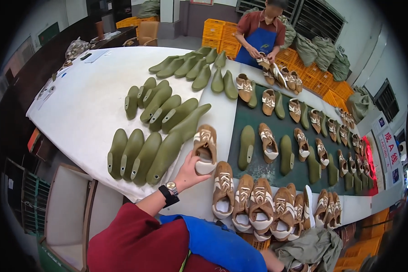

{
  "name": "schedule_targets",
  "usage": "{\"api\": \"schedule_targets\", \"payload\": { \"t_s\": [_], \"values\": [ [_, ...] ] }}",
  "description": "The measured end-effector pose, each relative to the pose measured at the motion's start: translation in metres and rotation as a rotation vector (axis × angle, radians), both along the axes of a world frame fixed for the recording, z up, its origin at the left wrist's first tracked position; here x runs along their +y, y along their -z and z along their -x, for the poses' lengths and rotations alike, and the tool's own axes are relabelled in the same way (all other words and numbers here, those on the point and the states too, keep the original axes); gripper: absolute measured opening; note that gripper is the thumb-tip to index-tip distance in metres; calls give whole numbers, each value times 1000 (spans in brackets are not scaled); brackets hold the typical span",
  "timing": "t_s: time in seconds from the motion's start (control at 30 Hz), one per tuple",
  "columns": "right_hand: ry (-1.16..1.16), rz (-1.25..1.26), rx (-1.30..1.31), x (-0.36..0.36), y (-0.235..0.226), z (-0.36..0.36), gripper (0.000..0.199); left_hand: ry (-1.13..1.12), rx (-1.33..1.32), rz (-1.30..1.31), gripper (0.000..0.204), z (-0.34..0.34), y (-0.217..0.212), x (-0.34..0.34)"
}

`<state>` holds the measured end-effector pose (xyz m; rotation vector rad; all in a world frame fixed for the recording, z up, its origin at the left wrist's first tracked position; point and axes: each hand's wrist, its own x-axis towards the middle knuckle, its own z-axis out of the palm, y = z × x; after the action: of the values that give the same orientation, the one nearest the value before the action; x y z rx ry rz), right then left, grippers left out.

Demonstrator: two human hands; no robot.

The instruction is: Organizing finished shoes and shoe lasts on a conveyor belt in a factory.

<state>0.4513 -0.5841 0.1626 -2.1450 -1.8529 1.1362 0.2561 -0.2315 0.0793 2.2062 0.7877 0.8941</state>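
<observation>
My left hand (189, 176), with a watch and a black band at its wrist, grips the heel end of a brown and white lace-up shoe upper (206, 144). The upper has its toe pointing away from me and its opening toward me. Close to its left lie green shoe lasts (165, 156) in a row, one of them reaching behind the upper. Right beside my hand stands a row of similar shoe uppers (223, 186) along the near edge. Of my right arm only a bare forearm (271, 259) shows at the lower edge; that hand is hidden.
More lasts and uppers stand in rows on a dark green mat (267, 174) on the white-topped table (86, 99). Across it, a co-worker in a blue apron (259, 43) handles a shoe. Orange crates (213, 29) stand behind. A grey-green cloth (310, 249) bulges at the near right.
</observation>
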Motion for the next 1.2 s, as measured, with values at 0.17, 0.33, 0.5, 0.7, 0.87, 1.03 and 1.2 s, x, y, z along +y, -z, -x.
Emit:
{"api": "schedule_targets", "payload": {
  "t_s": [0.17,0.33,0.5,0.7,0.87,1.03,1.2],
  "values": [
    [20,-22,6,0,-1,-20,26,150,437,203,65,17,74,4],
    [154,-24,32,-35,6,-13,25,30,455,84,65,14,62,-2],
    [272,-51,61,-60,12,2,24,86,407,103,58,8,45,-2],
    [348,-68,133,-81,25,24,23,59,398,29,47,6,54,-7],
    [383,-77,208,-86,36,39,23,111,291,32,44,-9,65,11],
    [430,-76,239,-93,40,32,22,213,146,0,43,-97,40,43],
    [479,-84,252,-89,41,15,22,279,162,-81,44,-197,49,98]
  ]
}}
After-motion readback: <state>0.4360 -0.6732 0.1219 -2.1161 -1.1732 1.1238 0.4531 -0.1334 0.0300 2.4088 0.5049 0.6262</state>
